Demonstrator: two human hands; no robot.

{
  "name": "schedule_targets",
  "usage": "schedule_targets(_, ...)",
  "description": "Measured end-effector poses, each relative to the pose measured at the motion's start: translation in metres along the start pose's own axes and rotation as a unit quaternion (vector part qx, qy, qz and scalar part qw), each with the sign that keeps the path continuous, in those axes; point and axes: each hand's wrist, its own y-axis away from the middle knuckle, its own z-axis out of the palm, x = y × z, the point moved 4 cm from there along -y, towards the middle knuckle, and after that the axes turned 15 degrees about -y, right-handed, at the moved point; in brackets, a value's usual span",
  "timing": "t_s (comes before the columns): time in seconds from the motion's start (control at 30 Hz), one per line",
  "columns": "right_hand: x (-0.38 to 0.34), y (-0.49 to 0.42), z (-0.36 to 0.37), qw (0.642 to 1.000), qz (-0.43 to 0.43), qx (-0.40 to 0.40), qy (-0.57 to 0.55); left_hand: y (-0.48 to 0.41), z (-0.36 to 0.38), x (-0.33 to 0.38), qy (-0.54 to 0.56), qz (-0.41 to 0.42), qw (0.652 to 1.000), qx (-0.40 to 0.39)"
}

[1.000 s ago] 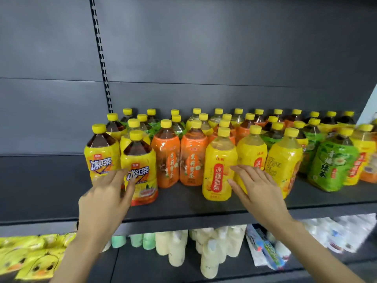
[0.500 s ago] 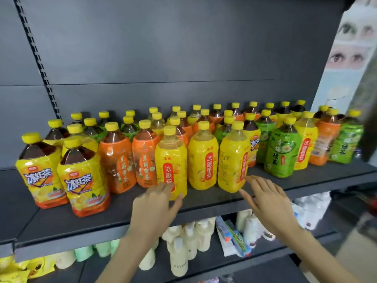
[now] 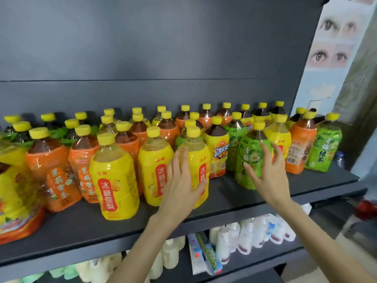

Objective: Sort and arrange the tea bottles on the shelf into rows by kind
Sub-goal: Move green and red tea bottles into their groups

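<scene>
A: Hands first, quick
B: Left hand (image 3: pixel 181 180) is flat, fingers straight and together. It lies on the front-left of a yellow pear drink bottle (image 3: pixel 196 149), thumb spread across the label. Right hand (image 3: pixel 267 174) is wide, fingers fanned, against the right side of a green plum tea bottle (image 3: pixel 251 154), thumb on the label. Neither hand curls round its bottle. Both bottles stand on the shelf (image 3: pixel 224 198)
A: Where on it?
B: Front row, right of middle. An iced black tea bottle (image 3: pixel 219 152) stands between the two, set a little back, just beside the pear one
A: Rest of the front?
B: To the left are two more pear drink bottles (image 3: pixel 114 176), then two orange jasmine tea bottles (image 3: pixel 49 166). A yellow iced tea label is cut off at the left edge. Right of the right hand there's a yellow bottle, then an orange-label bottle (image 3: pixel 302 144), then a green tea bottle (image 3: pixel 324 150) near the shelf's end
A: Behind?
B: Kinds are mixed, all with yellow caps, upright and packed close. The lower shelf holds white bottles (image 3: pixel 251 231). An eye poster (image 3: pixel 330 37) hangs on the wall at right
</scene>
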Motion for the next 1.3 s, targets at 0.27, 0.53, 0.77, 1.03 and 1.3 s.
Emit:
schedule_targets(0.27, 0.044, -0.046, 0.016, 0.990, 0.034, 0.003, -0.139, -0.003, 0.032, 0.009, 0.045, -0.116, 0.983, 0.133)
schedule_targets(0.53, 0.057, -0.051, 0.022, 0.980, 0.029, -0.011, -0.199, 0.007, 0.037, 0.014, -0.002, -0.178, 0.974, 0.141)
schedule_targets(0.77, 0.059, -0.040, -0.007, 0.931, 0.013, -0.053, -0.361, 0.004, 0.046, 0.023, 0.017, -0.171, 0.975, 0.139)
schedule_targets(1.03, 0.049, -0.016, -0.049, 0.877, 0.034, -0.114, -0.465, -0.015, 0.069, 0.062, 0.063, -0.119, 0.986, 0.103)
schedule_targets(1.3, 0.047, -0.002, -0.063, 0.860, 0.061, -0.144, -0.486, -0.041, 0.095, 0.086, 0.187, -0.079, 0.979, -0.002)
